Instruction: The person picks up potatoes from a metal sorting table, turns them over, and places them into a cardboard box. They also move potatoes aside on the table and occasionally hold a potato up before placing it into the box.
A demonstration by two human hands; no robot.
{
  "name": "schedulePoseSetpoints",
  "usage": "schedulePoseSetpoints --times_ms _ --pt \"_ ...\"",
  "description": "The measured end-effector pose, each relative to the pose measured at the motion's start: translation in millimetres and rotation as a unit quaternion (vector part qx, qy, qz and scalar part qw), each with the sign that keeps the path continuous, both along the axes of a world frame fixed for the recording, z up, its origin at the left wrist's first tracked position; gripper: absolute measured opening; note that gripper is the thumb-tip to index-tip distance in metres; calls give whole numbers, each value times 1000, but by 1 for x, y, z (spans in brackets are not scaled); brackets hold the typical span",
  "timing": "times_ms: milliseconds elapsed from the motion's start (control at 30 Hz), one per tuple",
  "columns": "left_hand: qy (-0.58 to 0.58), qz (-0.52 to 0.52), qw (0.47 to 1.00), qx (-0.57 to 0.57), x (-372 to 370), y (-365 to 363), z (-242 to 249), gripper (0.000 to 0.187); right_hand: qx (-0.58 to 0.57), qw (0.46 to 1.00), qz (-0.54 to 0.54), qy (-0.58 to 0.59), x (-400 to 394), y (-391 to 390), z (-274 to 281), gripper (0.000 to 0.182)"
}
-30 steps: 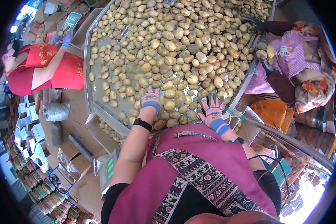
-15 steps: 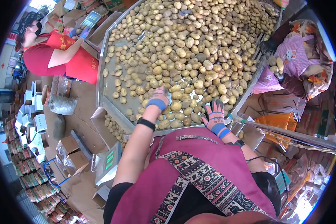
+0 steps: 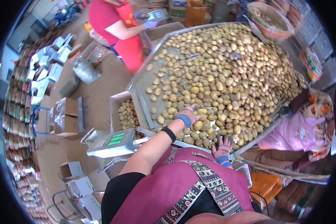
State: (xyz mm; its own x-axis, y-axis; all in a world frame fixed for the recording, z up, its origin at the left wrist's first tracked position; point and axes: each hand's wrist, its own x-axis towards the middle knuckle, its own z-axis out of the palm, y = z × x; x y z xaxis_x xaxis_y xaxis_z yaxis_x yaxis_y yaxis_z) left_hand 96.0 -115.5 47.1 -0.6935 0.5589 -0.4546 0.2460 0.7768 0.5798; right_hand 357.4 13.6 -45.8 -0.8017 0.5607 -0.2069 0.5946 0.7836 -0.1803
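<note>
Potatoes: they are lying loose on the metal counter [image 3: 141, 89], the potatoes [image 3: 227, 76] heaping thickest towards the far right and thinning along the near left edge; more are sitting in a cardboard box [image 3: 116, 98] beside it
Left hand: the gloved left hand [image 3: 188, 115] is lying palm down over the near potatoes; its fingers are spreading somewhat, though I cannot tell whether they are gripping one underneath
Right hand: the gloved right hand [image 3: 223, 149] is resting at the near rim, beside the closest potatoes; its fingers are fanning apart and seemingly holding nothing
Weight and feel: each potato is probably weighing little, the heap a lot; the flesh is likely staying stiff under pressure, while the skin is risking scuffs and bruises
Slip: skins are looking dry and dusty, so gloves are probably gripping well; the rounded shapes are inviting rolling
Hold: curled fingers are best wrapping the wide middle, thumb opposing, neighbours being nudged aside
</note>
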Motion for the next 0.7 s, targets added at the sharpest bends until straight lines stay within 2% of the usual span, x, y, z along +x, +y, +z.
schedulePoseSetpoints --times_ms 67,100,133,167,200,233,300,333,367,400,433,467,500,533,600,667,700 --pt "-113 20 969 220 0 -20 7 55 9 1000 3 8 1 2 -5 74" --pt "-182 63 915 354 6 -36 31 51 7 1000 3 14 2 2 -7 74" --pt "-240 103 836 482 12 -55 53 47 4 1000 6 21 2 3 -9 74" --pt "-263 185 797 511 10 -77 54 40 4 1000 5 6 1 5 -11 73" --pt "-354 198 698 590 12 -107 87 39 8 1000 3 24 3 5 -15 74" --pt "-259 186 681 659 14 -135 93 40 6 1000 6 21 5 9 -19 74" --pt "-227 275 649 672 12 -213 118 39 0 1000 -1 1 3 9 -19 76" --pt "-133 318 684 643 15 -255 130 37 17 999 18 20 5 11 -21 76" --pt "128 440 659 596 31 -249 178 38 21 999 15 22 6 12 -27 76" --pt "296 424 671 531 35 -277 193 42 24 999 10 22 8 14 -33 76" --pt "470 420 626 459 35 -304 191 38 25 999 13 22 9 16 -38 76" --pt "559 404 591 420 41 -331 192 39 27 999 16 18 8 15 -33 76" --pt "631 433 556 323 48 -364 187 39 34 999 19 29 10 15 -38 75" --pt "650 451 547 273 59 -388 186 39 41 998 21 40 12 17 -43 75" --pt "599 531 523 293 79 -422 188 41 53 997 33 46 13 19 -45 74" --pt "608 564 444 339 90 -432 191 38 67 996 38 52 13 19 -47 74" --pt "629 544 418 367 91 -441 189 35 66 996 34 50 13 19 -47 74"
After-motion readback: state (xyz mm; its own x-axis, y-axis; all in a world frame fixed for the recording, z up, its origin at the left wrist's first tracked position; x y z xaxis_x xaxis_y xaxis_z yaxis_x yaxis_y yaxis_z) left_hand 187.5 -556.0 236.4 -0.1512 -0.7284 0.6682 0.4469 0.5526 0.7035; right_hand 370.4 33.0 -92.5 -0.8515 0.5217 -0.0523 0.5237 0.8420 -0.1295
